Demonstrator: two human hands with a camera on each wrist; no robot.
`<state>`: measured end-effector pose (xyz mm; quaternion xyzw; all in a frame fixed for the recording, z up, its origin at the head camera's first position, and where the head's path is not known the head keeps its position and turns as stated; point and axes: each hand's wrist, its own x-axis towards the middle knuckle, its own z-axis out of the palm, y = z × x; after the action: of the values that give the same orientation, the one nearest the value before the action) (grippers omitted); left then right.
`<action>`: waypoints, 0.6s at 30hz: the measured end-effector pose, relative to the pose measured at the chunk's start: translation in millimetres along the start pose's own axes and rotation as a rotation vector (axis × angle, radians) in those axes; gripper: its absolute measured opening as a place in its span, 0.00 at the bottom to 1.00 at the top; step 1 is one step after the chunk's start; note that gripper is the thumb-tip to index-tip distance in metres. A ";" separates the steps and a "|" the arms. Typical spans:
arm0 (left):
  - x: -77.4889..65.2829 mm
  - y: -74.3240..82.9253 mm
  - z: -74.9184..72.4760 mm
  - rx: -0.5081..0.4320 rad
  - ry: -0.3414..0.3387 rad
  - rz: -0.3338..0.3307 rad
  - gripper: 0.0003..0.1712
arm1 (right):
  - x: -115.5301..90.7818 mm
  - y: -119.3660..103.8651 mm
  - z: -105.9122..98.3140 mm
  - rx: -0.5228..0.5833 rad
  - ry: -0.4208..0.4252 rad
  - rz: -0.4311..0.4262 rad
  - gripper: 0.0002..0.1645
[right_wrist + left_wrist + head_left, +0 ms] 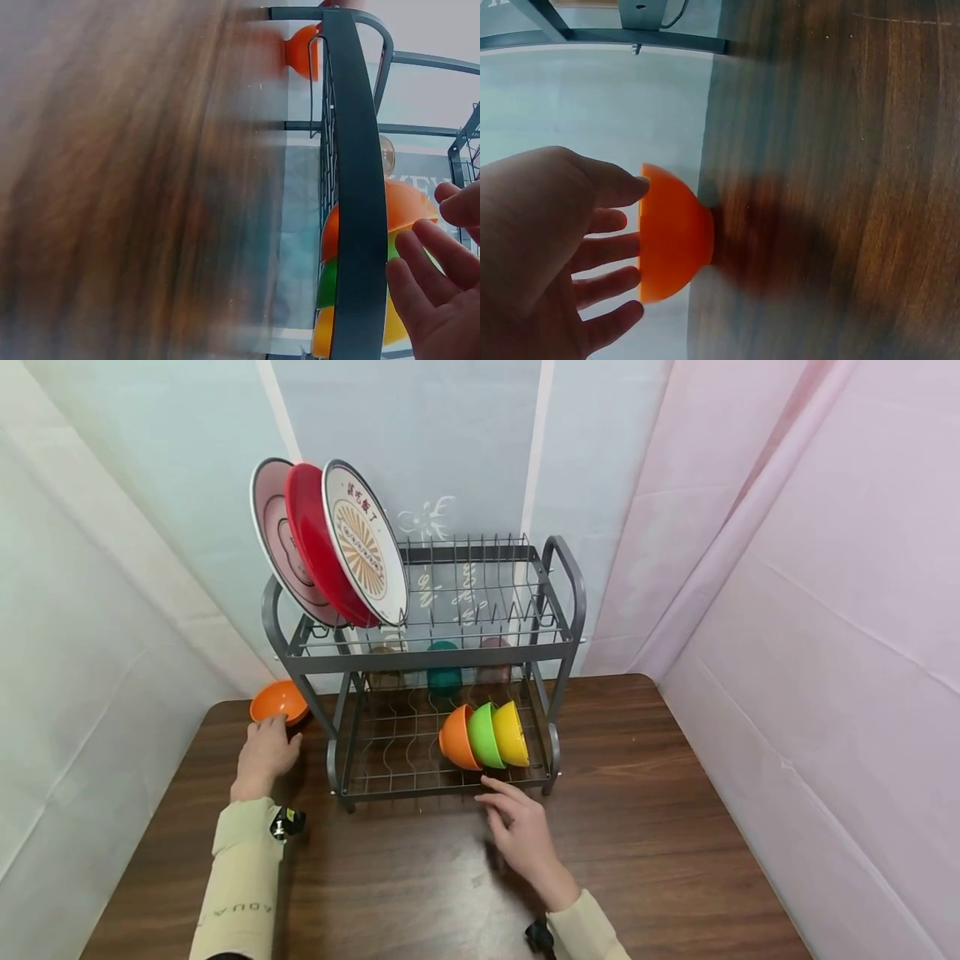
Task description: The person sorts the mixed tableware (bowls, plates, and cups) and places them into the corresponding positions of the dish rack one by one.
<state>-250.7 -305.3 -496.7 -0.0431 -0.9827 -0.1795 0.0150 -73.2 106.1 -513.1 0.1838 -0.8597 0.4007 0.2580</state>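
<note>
An orange bowl (279, 700) stands upright on the table, left of the rack. My left hand (264, 753) reaches over its near side. In the left wrist view the thumb and fingertips of that hand (551, 247) are right at the rim of the bowl (671, 234), with the fingers fairly straight. On the rack's lower tier, an orange bowl (458, 739), a green bowl (486, 737) and a yellow bowl (512, 735) lean on their sides in a row. Just in front of them is my right hand (521, 831), fingers loosely spread, holding nothing.
A grey two-tier dish rack (420, 660) stands at the back of the wooden table (420, 877). Its upper tier carries a red plate (318, 547) between a pink plate (281, 539) and a white patterned plate (363, 543). A teal glass (444, 670) stands behind, between two other glasses.
</note>
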 end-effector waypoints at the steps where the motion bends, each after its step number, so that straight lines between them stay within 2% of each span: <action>1: -0.8 0.2 0.6 0.006 0.012 0.000 0.34 | -2.0 1.0 -1.0 0.000 0.007 -0.005 0.15; 7: -6.2 -0.8 4.2 0.049 0.080 0.022 0.29 | -13.4 6.9 -8.2 0.035 0.022 0.022 0.16; 11: -12.5 -4.0 5.4 0.068 0.101 0.047 0.17 | -19.9 11.5 -13.1 0.046 0.023 0.064 0.15; 14: -17.7 -5.4 5.0 0.048 0.119 0.042 0.10 | -24.5 14.5 -17.7 0.061 0.021 0.106 0.15; 18: -27.7 -3.7 2.9 0.010 0.145 0.037 0.09 | -30.2 17.5 -24.8 0.129 0.023 0.192 0.15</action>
<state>-223.5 -309.9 -502.0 -0.0478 -0.9790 -0.1770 0.0897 -50.9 139.5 -527.9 0.1122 -0.8429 0.4800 0.2157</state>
